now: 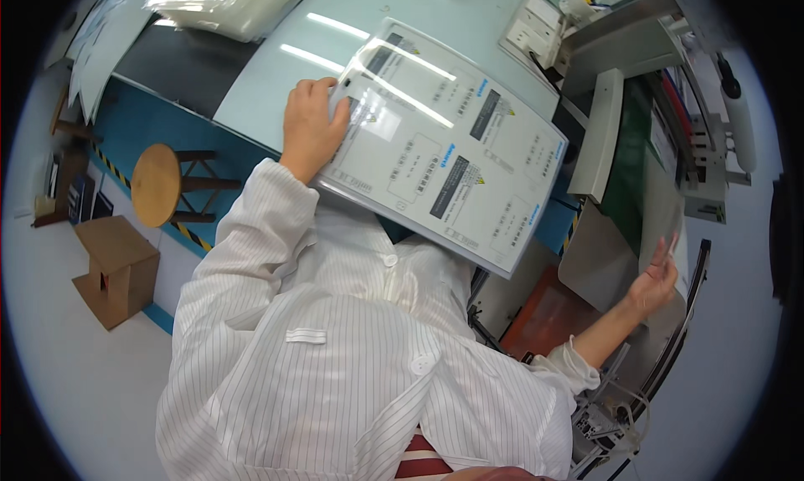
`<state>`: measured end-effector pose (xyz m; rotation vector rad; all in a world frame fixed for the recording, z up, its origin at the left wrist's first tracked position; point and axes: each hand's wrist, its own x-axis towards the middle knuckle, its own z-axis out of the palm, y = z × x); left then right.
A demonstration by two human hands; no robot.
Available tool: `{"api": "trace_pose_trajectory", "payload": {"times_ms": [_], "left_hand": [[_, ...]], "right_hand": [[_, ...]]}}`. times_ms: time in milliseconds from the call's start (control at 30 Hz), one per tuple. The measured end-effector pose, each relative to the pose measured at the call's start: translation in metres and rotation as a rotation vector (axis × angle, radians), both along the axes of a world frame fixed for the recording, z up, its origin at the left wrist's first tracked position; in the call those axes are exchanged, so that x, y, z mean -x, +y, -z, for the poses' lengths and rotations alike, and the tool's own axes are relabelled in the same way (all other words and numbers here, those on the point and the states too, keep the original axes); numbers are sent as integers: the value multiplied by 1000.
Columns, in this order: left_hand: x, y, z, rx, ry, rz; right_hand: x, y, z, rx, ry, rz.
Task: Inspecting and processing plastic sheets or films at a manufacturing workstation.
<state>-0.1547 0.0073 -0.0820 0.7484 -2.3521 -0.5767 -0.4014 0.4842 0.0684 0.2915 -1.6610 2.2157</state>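
A stack of flat, glossy sheets (410,158) printed with label layouts lies tilted on the pale table, its near edge jutting over the table's front. My left hand (311,127) is at the stack's left edge, fingers curled and thumb against the top surface. Out to the right, my right hand (653,287) is raised beside the grey bed of a machine (666,209). Its fingers look partly spread, and I see nothing clear between them. Striped white sleeves cover both arms, the right one pushed up.
Clear plastic bags (226,7) lie on the table's far left. A round wooden stool (157,185) and a cardboard box (117,267) stand at left. Beyond the stack sits a white switch box (536,28). A metal guard (599,137) borders the machine's green belt (630,158).
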Motion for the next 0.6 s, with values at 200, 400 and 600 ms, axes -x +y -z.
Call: {"api": "trace_pose_trajectory", "payload": {"times_ms": [200,400,600], "left_hand": [[-6,-2,-1,-124,98,-15],[-14,-1,-13,-314,318,53],[-28,-15,-48,-1429,372,176]], "right_hand": [[-55,-58,-47,146,155,-427],[-70,-68,-11,120,124,-1203],[-114,-58,76,-402,-565,-1006]]}}
